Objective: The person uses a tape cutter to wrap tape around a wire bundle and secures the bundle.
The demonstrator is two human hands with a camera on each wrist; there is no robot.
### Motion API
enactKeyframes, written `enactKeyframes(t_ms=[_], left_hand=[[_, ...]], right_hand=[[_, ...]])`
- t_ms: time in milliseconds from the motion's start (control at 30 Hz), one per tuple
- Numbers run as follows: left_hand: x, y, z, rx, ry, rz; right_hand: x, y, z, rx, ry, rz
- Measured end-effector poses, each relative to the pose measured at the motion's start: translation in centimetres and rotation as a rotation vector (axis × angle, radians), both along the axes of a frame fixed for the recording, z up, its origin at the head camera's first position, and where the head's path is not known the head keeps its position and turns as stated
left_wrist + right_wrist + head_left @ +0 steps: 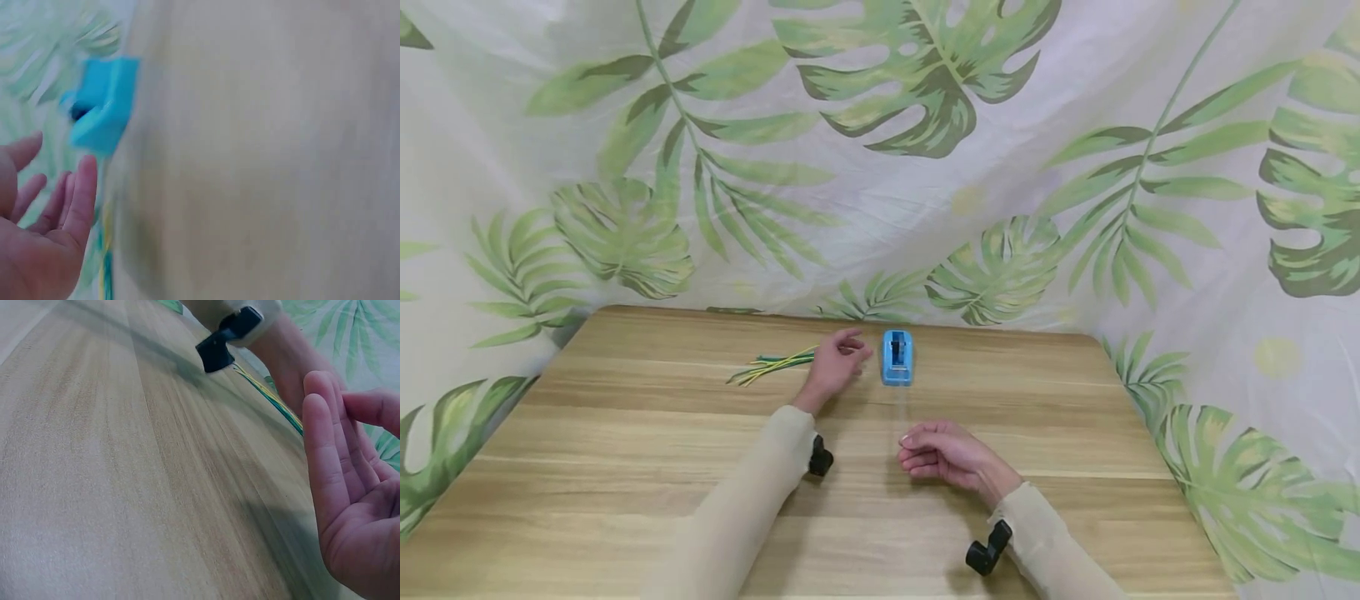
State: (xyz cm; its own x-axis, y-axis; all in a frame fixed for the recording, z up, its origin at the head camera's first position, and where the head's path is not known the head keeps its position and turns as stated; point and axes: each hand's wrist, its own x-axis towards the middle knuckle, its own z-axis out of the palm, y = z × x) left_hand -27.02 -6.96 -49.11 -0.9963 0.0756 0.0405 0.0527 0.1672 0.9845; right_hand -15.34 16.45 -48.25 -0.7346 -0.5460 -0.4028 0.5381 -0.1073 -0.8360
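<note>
A blue tape dispenser (897, 358) stands near the back edge of the table. From its front a faint clear strip of tape (902, 407) runs toward me to my right hand (951, 454), which pinches its end between thumb and forefinger. In the right wrist view the right hand (359, 494) shows its thumb against the fingers; the tape is hard to see there. Just left of the dispenser hovers my left hand (838, 364), fingers loosely bent and holding nothing. The left wrist view shows this hand (50, 231) apart from the blurred dispenser (106, 106).
Thin yellow and green strips (767, 365) lie in a loose bundle on the wooden table (625, 467), left of and partly behind the left hand. A leaf-patterned cloth (880, 208) hangs behind the table. Black wrist mounts (988, 547) stick out from both sleeves.
</note>
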Motion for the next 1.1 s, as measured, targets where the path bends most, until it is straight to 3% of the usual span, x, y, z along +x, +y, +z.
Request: enactKeyframes(t_ms=[67,200,367,500,733,1100], left_hand=[[-0.3,-1.8,0.4,-0.025,0.058,0.008],[-0.6,-6.3,0.9,-0.132,0.111,0.006],[-0.3,-12.1,0.5,-0.233,0.105,-0.036],[0.2,-14.9,0.0,-0.274,0.082,-0.087],[0.5,-16.0,-1.3,-0.307,0.068,-0.159],[0.7,-16.0,-1.5,-0.422,0.084,-0.162]], right_hand=[[0.0,0.1,0.0,0.004,0.005,0.0],[0.1,0.3,0.0,0.004,0.007,-0.001],[0.1,0.5,-0.1,0.008,0.008,0.0],[0.1,0.7,-0.2,0.02,0.012,0.002],[0.2,0.9,-0.3,0.024,0.015,0.007],[0.5,0.6,-0.3,0.034,0.015,0.01]])
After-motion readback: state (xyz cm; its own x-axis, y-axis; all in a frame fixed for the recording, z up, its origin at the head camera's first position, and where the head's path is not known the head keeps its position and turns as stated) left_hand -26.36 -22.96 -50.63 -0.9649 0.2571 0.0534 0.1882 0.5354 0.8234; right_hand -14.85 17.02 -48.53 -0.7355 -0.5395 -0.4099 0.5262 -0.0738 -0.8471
